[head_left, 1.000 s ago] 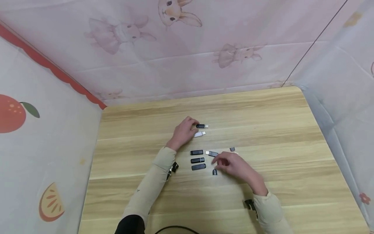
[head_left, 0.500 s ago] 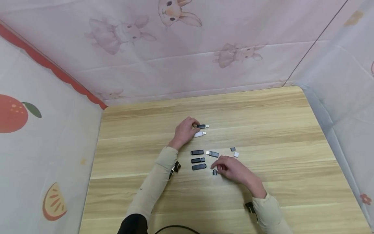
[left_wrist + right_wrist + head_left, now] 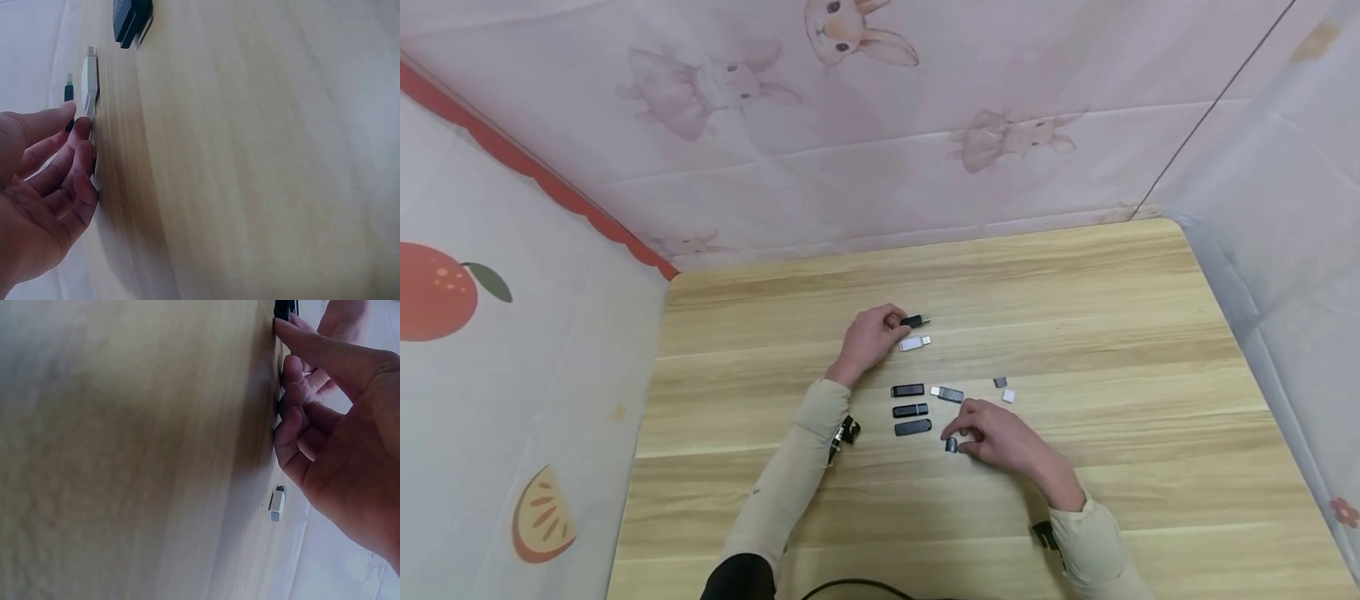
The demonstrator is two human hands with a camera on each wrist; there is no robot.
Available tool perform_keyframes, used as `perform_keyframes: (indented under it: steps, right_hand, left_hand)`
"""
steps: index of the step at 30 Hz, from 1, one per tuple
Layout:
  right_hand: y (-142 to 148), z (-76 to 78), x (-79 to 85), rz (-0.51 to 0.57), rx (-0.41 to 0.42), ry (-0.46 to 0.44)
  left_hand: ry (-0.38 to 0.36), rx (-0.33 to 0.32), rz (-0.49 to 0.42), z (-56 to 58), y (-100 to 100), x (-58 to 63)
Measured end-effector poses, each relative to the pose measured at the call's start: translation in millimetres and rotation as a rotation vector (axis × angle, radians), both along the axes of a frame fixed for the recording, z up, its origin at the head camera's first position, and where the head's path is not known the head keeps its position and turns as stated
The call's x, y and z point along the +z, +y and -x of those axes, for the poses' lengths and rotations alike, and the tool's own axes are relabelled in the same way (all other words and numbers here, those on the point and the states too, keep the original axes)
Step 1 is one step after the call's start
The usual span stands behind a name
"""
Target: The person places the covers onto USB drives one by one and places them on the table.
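My left hand [image 3: 867, 340] pinches a black USB stick [image 3: 912, 322] by its rear end, its metal plug pointing right. In the left wrist view the stick [image 3: 69, 94] is held between thumb and fingers, beyond a white USB stick [image 3: 90, 74] that lies on the table. Lower right, my right hand [image 3: 1000, 433] has thumb and index finger on either side of a small dark USB cap [image 3: 951, 445], pinching it at the tabletop. The right wrist view shows only part of that dark cap [image 3: 284, 309] at the top edge, beside the thumb.
Three black USB sticks [image 3: 910, 411] lie stacked in a column on the wooden table [image 3: 1112, 333]. A grey USB stick [image 3: 950, 395] lies right of them, plug leftward. A grey cap [image 3: 1000, 382] and a white cap [image 3: 1008, 396] sit farther right. A black cable [image 3: 857, 582] curves at the front.
My left hand has taken the black USB stick up from lying flat and turned it, plug tilted. My right hand has moved slightly down and left and closed on the dark cap.
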State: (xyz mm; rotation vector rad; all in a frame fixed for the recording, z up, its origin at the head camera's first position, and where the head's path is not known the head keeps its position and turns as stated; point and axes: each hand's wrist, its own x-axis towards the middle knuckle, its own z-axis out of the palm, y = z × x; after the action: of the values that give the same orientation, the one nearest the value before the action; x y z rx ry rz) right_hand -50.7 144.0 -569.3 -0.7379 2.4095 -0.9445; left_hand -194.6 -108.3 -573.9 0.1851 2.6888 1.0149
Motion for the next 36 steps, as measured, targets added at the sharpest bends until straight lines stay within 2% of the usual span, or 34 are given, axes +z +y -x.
perform_keyframes:
  steps: [6,12,16,20,24,29,36]
  right_hand:
    - [-2.4,-0.3,0.2,-0.005,-0.013,-0.006]
    - [-7.2,-2.2,-2.0,-0.004,-0.026,0.019]
    - [-10.3,-3.6,-1.7,-0.005,-0.06,0.023]
    - [-11.2,-4.2,-1.2,0.037,-0.132,-0.004]
    - [-11.4,-2.8,-0.5,0.103,-0.213,-0.027]
    - [-11.5,2.8,3.3,0.154,-0.299,-0.047]
    - [-14.3,15.9,6.9,0.197,-0.396,-0.057]
  left_hand:
    - [-0.002,0.022,-0.058,-4.3,-4.9,-0.3]
    - [0.006,0.046,-0.118,-16.1,-11.1,3.9]
    - [0.027,0.055,-0.181,-24.4,-18.2,6.0]
    - [0.035,0.067,-0.241,-31.8,-25.0,7.5]
    - [0.002,0.095,-0.294,-39.6,-28.9,7.7]
    - [-0.075,0.121,-0.352,-50.2,-31.2,6.0]
    - [-0.17,0.095,-0.431,-66.6,-31.5,2.7]
